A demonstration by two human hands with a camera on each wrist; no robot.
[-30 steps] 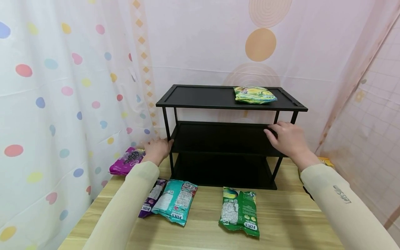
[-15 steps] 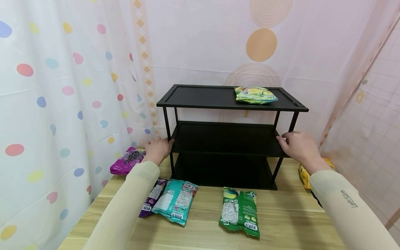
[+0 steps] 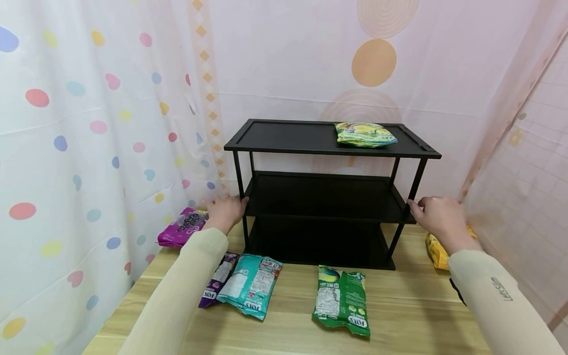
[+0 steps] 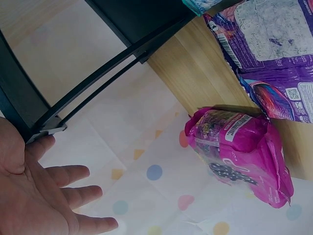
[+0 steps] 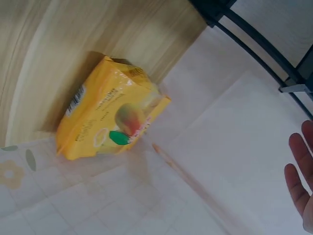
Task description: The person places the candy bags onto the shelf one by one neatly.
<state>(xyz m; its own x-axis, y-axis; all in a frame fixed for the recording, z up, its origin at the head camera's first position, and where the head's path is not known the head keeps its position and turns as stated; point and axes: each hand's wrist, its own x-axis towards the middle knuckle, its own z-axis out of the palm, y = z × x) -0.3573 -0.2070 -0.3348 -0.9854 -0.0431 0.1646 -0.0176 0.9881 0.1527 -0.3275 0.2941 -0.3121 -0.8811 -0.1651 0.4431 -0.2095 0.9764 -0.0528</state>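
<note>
A black three-tier shelf rack (image 3: 319, 137) stands on the wooden table. My left hand (image 3: 224, 212) pinches its left side by the middle tier, thumb in front of the post; in the left wrist view the index finger touches the rack's corner and the other fingers spread out straight. On the other side, my right hand (image 3: 439, 219) has its thumb against the right front post; the right wrist view shows straight fingers (image 5: 296, 188) beside the rack, with the thumb out of frame. A yellow-green snack bag (image 3: 366, 134) lies on the top tier.
In front of the rack are a green bag (image 3: 341, 301), a teal bag (image 3: 250, 286) and a purple bag (image 3: 219, 281). Left of it sits a magenta grape-print bag (image 4: 239, 154). A yellow mango-print bag (image 5: 110, 115) lies to the right. Curtains (image 3: 284, 59) hang behind.
My right hand has moved right and down from over the middle tier to the right front post. The left hand stays where it was at the rack's left side.
</note>
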